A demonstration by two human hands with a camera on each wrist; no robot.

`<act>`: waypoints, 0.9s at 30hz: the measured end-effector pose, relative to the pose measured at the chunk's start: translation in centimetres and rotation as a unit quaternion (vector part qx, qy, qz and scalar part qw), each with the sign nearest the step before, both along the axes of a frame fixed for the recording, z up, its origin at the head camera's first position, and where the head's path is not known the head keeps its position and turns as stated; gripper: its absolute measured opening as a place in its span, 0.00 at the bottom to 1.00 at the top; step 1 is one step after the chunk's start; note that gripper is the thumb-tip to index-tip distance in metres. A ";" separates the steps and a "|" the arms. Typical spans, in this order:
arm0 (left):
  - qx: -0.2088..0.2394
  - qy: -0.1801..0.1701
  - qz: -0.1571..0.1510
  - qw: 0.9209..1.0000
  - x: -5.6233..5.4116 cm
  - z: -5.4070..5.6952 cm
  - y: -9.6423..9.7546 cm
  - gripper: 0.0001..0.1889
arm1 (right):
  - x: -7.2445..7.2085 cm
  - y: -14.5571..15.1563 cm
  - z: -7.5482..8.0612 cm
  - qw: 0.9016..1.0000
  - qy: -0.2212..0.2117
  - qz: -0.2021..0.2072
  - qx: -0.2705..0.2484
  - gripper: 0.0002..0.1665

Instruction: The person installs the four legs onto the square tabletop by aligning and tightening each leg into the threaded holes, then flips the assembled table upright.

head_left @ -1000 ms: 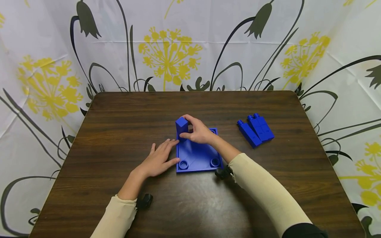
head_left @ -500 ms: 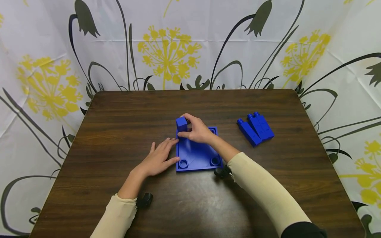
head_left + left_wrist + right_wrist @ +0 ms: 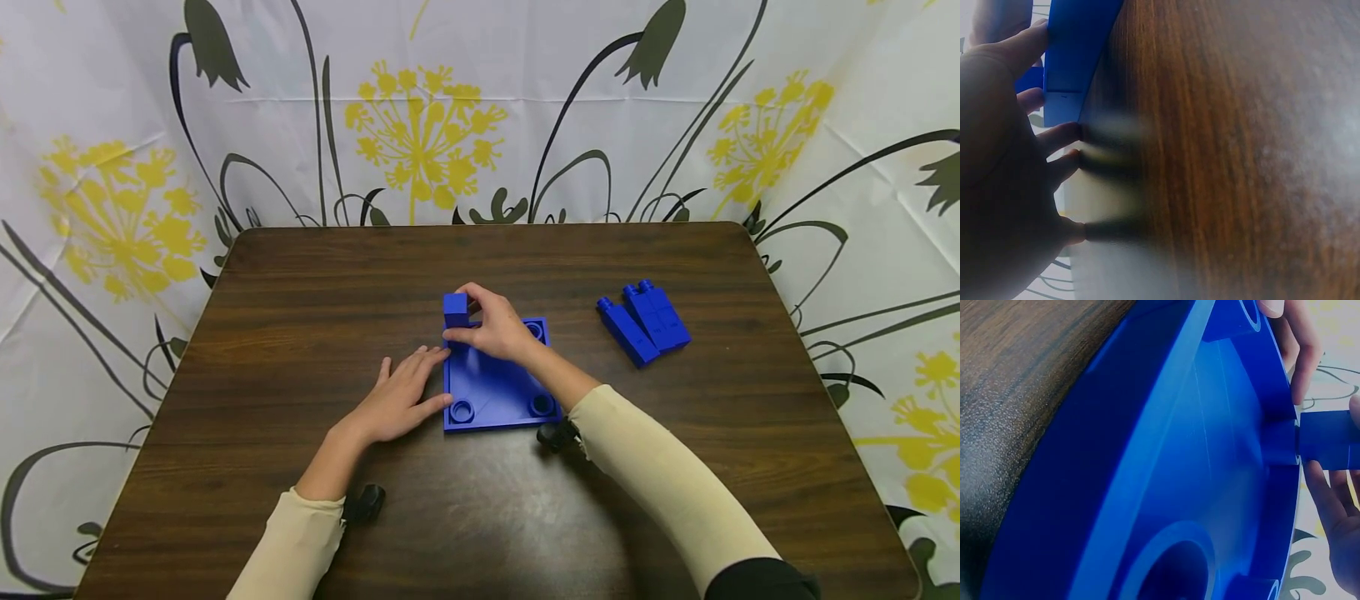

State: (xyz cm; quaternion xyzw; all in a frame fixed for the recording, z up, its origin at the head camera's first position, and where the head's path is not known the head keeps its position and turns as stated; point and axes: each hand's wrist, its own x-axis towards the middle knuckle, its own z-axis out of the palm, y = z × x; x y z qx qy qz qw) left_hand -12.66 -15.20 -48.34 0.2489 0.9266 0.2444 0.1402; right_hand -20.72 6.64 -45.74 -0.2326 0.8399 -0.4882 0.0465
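A blue square toy tabletop lies upside down in the middle of the table, with a raised rim and round sockets at its corners. At its far left corner stands a blue square table leg, upright. My right hand pinches the leg between thumb and fingers. The right wrist view shows the leg at the socket's mouth, a thin dark line between them. My left hand lies spread on the left, thumb and fingertips touching the tabletop's left side. The left wrist view shows that side wall against the fingers.
Several blue legs with round threaded ends lie side by side to the right of the tabletop. A brown wood-grain table carries everything. Behind it hangs a white curtain with flower prints.
The leg has turned about its upright axis in my right hand; its top edges now face squarely forward. The right fingers shifted slightly left with it. My left hand has stayed in place.
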 end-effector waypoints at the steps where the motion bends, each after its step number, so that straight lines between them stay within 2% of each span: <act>1: 0.000 -0.001 0.000 1.000 0.0 0.0 0.0 0.37 | 0.0 0.0 0.0 1.000 0.000 -0.002 0.001 0.27; 8: 0.001 0.002 0.000 1.000 0.0 0.0 0.0 0.37 | 0.0 0.0 0.0 1.000 0.002 -0.012 0.018 0.28; 14: 0.000 -0.002 0.001 1.000 0.0 -0.1 0.0 0.37 | 0.0 0.2 0.0 0.999 0.012 -0.004 0.029 0.30; 18: 0.000 -0.001 0.002 1.000 0.1 -0.1 0.0 0.37 | -0.1 0.4 -0.1 1.000 0.012 0.016 0.020 0.32; 23: -0.002 -0.002 0.002 1.000 0.0 -0.1 0.1 0.37 | -0.2 0.7 0.1 0.998 -0.016 0.054 -0.014 0.37; 27: -0.001 -0.006 0.003 1.000 0.0 -0.1 0.1 0.37 | -0.4 1.0 0.3 0.993 -0.039 0.096 -0.049 0.40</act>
